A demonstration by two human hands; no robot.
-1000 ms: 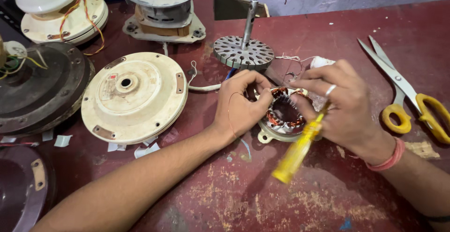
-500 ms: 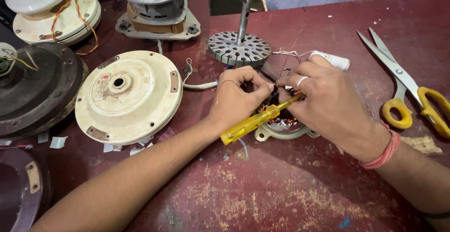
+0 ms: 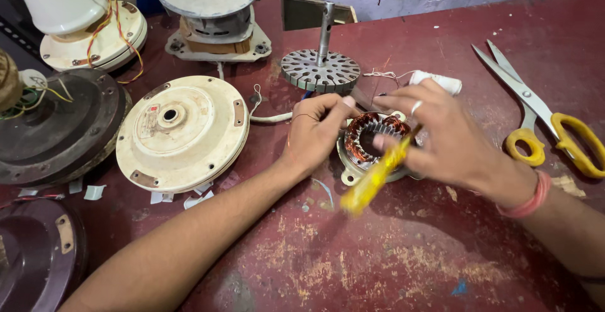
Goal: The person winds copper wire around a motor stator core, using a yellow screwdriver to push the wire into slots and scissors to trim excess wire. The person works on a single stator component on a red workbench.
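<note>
Copper-wound stator sits on the desk between both hands. Left hand curled, fingertips pinching at the stator's left rim. Right hand closed on a yellow-handled screwdriver, handle blurred and pointing down-left, tip end hidden near the windings. Rotor with shaft stands just behind the stator; white tape roll beside it, by the right fingers. Yellow-handled scissors lie well off to the right. Cream fan motor cover left of the left hand, dark housing further left.
</note>
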